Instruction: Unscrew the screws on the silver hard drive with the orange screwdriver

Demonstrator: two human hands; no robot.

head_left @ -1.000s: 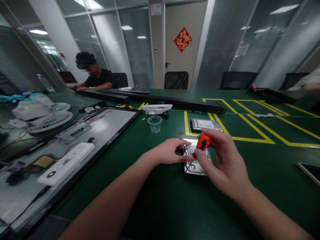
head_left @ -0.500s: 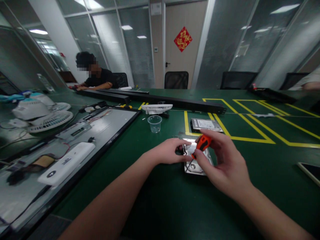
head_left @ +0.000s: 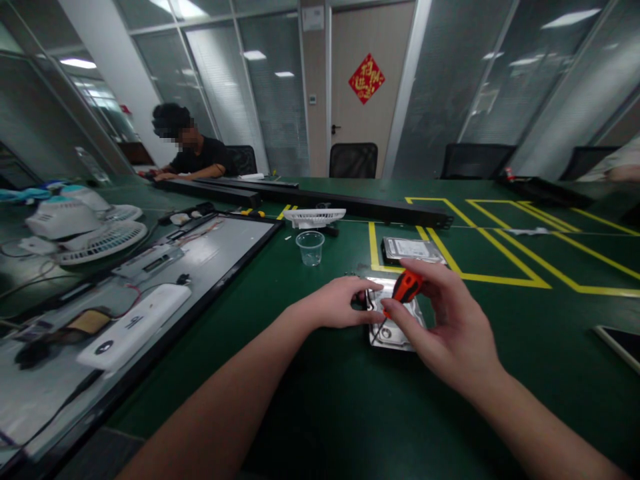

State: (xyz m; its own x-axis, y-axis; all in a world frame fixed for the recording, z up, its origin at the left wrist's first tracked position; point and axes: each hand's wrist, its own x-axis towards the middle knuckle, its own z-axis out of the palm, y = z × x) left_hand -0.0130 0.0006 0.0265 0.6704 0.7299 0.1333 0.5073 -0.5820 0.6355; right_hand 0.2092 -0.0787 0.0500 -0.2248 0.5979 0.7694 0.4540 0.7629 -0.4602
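A silver hard drive (head_left: 395, 330) lies on the green table (head_left: 320, 400) in front of me. My left hand (head_left: 340, 301) rests on its left edge, fingers curled against it. My right hand (head_left: 445, 327) pinches a small screwdriver with an orange handle (head_left: 406, 285), its thin shaft angled down onto the drive's top. A second hard drive (head_left: 411, 249) lies flat just beyond, inside yellow floor-tape lines.
A clear plastic cup (head_left: 310, 248) and a white fan grille (head_left: 314, 217) stand past the drives. A large dismantled panel (head_left: 150, 280) with white parts fills the left. Long black bars (head_left: 350, 203) cross the table's far side. A person (head_left: 193, 152) sits at the far left; a phone (head_left: 620, 343) lies right.
My right hand has turned slightly round the screwdriver handle, its thumb sliding left. The left hand and the drive stay put.
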